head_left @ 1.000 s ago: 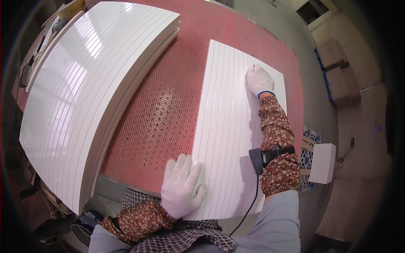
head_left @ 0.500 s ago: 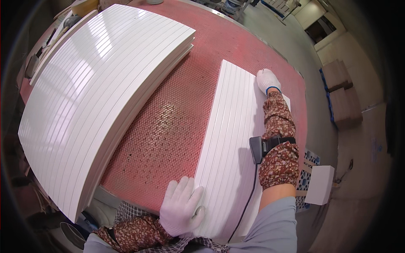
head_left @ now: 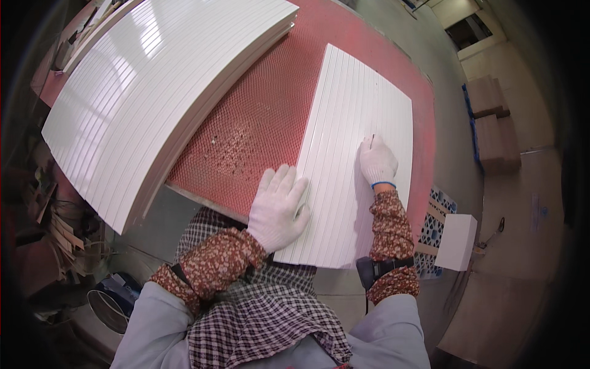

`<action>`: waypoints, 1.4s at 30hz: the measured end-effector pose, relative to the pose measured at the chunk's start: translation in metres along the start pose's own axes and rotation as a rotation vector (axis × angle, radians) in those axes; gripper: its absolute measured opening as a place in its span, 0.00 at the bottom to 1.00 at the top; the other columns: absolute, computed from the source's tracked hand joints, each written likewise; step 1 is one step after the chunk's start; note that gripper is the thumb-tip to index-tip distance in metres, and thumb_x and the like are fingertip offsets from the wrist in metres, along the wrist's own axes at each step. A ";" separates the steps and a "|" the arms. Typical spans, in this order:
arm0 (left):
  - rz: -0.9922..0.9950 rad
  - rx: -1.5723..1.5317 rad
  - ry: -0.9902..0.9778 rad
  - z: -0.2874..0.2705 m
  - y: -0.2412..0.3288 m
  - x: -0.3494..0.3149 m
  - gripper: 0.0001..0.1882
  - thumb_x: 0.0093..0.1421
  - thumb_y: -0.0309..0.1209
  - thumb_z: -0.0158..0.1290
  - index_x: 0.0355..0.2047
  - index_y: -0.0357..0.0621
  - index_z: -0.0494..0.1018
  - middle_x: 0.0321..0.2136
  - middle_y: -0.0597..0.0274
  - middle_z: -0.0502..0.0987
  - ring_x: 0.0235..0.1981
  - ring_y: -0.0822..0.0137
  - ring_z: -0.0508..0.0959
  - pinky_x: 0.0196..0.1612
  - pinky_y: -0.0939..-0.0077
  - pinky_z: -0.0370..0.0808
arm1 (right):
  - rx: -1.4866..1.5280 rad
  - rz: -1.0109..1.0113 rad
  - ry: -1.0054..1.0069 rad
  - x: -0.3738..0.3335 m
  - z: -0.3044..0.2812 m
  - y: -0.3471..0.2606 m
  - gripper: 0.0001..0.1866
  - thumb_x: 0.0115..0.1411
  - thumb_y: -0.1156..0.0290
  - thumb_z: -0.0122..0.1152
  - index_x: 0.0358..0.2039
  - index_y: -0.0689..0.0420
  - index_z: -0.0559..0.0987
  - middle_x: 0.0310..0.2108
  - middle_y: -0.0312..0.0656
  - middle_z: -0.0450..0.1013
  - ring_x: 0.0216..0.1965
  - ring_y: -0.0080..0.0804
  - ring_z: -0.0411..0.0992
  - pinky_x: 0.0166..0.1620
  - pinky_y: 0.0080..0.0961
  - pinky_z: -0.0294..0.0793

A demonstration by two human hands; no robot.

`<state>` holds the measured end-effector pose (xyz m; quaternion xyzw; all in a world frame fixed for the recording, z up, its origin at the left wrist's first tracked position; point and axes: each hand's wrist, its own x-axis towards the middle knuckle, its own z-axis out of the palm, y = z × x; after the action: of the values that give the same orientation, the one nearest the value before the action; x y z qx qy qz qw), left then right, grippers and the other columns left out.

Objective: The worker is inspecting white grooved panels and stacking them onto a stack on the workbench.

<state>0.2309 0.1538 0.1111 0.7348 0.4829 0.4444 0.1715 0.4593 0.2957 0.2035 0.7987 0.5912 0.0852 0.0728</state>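
Note:
In front of me a white grooved panel (head_left: 335, 154) lies on a red, honeycomb-textured table top (head_left: 246, 104). My left hand (head_left: 276, 209), in a white glove, rests with straight fingers along the panel's near left edge. Over the panel's right half, my gloved right hand (head_left: 377, 163) is closed, knuckles up. A thin dark tip (head_left: 373, 141) shows at its fingers; the rest of that thing is hidden in the hand, so its kind cannot be made out.
At the left stands a stack of glossy white grooved panels (head_left: 153, 92). Right of the table are a blue lattice pallet (head_left: 428, 261) and a white block (head_left: 456, 242). Brown stacked boards (head_left: 496, 138) stand farther off. A dark blue bin (head_left: 115, 301) is at lower left.
My right hand has come back from the panel's far right edge to its middle right. My left hand stays at the left edge. The view has shifted, showing more of my apron.

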 end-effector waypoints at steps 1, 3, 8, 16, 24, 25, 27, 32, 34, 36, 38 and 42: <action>-0.010 -0.012 -0.020 0.007 -0.011 -0.011 0.28 0.54 0.32 0.59 0.56 0.33 0.72 0.58 0.34 0.71 0.64 0.38 0.68 0.70 0.42 0.59 | -0.007 -0.017 0.008 -0.026 0.022 0.000 0.26 0.75 0.52 0.37 0.49 0.61 0.77 0.36 0.58 0.81 0.40 0.54 0.81 0.46 0.50 0.78; -0.048 0.020 -0.050 0.022 -0.030 -0.033 0.28 0.57 0.32 0.57 0.57 0.33 0.71 0.59 0.34 0.70 0.65 0.38 0.67 0.71 0.42 0.57 | -0.025 -0.024 -0.012 -0.079 0.065 0.004 0.26 0.75 0.52 0.38 0.47 0.61 0.77 0.32 0.56 0.81 0.36 0.54 0.82 0.42 0.50 0.79; -0.094 0.032 -0.091 0.068 -0.066 -0.033 0.27 0.59 0.32 0.56 0.58 0.32 0.71 0.59 0.35 0.70 0.66 0.40 0.66 0.72 0.43 0.56 | 0.042 -0.137 0.049 -0.155 0.128 0.023 0.21 0.74 0.54 0.44 0.37 0.59 0.76 0.20 0.51 0.76 0.21 0.52 0.77 0.27 0.50 0.75; -0.163 0.077 -0.128 0.114 -0.116 -0.010 0.27 0.61 0.34 0.54 0.59 0.33 0.70 0.59 0.38 0.70 0.67 0.41 0.65 0.73 0.43 0.55 | 0.105 -0.165 0.132 -0.226 0.177 0.031 0.16 0.71 0.60 0.54 0.28 0.55 0.72 0.14 0.46 0.71 0.16 0.45 0.73 0.19 0.42 0.69; -0.203 0.050 -0.168 0.097 -0.134 -0.019 0.26 0.60 0.32 0.54 0.58 0.33 0.70 0.56 0.41 0.72 0.66 0.43 0.66 0.72 0.44 0.57 | 0.242 -0.173 0.150 -0.243 0.172 -0.006 0.16 0.69 0.63 0.58 0.26 0.55 0.70 0.13 0.44 0.69 0.13 0.44 0.70 0.19 0.41 0.68; -0.204 0.052 -0.156 0.098 -0.135 -0.021 0.26 0.60 0.32 0.54 0.57 0.34 0.70 0.56 0.41 0.72 0.66 0.43 0.66 0.72 0.45 0.57 | 0.206 -0.183 0.131 -0.245 0.174 -0.007 0.16 0.70 0.63 0.58 0.26 0.55 0.70 0.13 0.44 0.69 0.14 0.44 0.71 0.19 0.41 0.68; -0.206 0.057 -0.144 0.099 -0.135 -0.024 0.26 0.60 0.32 0.54 0.57 0.34 0.70 0.55 0.41 0.72 0.66 0.43 0.66 0.72 0.46 0.57 | 0.172 -0.193 0.112 -0.248 0.172 -0.008 0.16 0.70 0.62 0.58 0.26 0.55 0.70 0.13 0.44 0.70 0.14 0.44 0.71 0.19 0.41 0.68; -0.216 -0.001 -0.223 0.091 -0.113 -0.012 0.25 0.57 0.30 0.55 0.54 0.32 0.71 0.53 0.41 0.73 0.62 0.43 0.69 0.67 0.48 0.62 | 0.166 -0.129 0.062 -0.251 0.165 0.007 0.15 0.69 0.62 0.58 0.27 0.55 0.71 0.13 0.45 0.70 0.15 0.45 0.72 0.20 0.43 0.69; -0.191 0.006 -0.167 0.092 -0.107 -0.006 0.24 0.57 0.30 0.55 0.53 0.32 0.71 0.52 0.41 0.73 0.60 0.43 0.70 0.66 0.48 0.63 | 0.160 -0.132 0.070 -0.241 0.154 0.008 0.15 0.69 0.62 0.58 0.27 0.56 0.72 0.13 0.45 0.70 0.15 0.45 0.72 0.20 0.43 0.69; -0.163 0.010 -0.113 0.088 -0.099 -0.003 0.24 0.56 0.30 0.56 0.52 0.32 0.72 0.50 0.41 0.73 0.59 0.43 0.70 0.64 0.48 0.64 | 0.152 -0.132 0.080 -0.233 0.146 0.010 0.15 0.69 0.62 0.57 0.28 0.56 0.72 0.13 0.45 0.70 0.15 0.45 0.72 0.20 0.44 0.69; -0.137 0.056 -0.079 0.075 -0.090 -0.001 0.23 0.55 0.29 0.56 0.51 0.31 0.72 0.48 0.41 0.73 0.58 0.42 0.71 0.64 0.48 0.65 | 0.174 -0.176 0.039 -0.219 0.136 0.011 0.14 0.70 0.61 0.55 0.30 0.57 0.74 0.13 0.46 0.70 0.16 0.46 0.73 0.20 0.44 0.70; -0.106 0.041 -0.044 0.047 -0.073 -0.012 0.26 0.52 0.28 0.58 0.52 0.30 0.72 0.52 0.38 0.73 0.59 0.40 0.70 0.64 0.47 0.65 | 0.101 -0.276 0.150 -0.177 0.127 -0.001 0.14 0.71 0.60 0.52 0.33 0.57 0.75 0.14 0.47 0.71 0.17 0.47 0.75 0.21 0.44 0.71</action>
<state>0.2269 0.1866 0.0293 0.7212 0.5261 0.4086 0.1902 0.4354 0.1248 0.0710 0.7040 0.7025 0.1040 -0.0011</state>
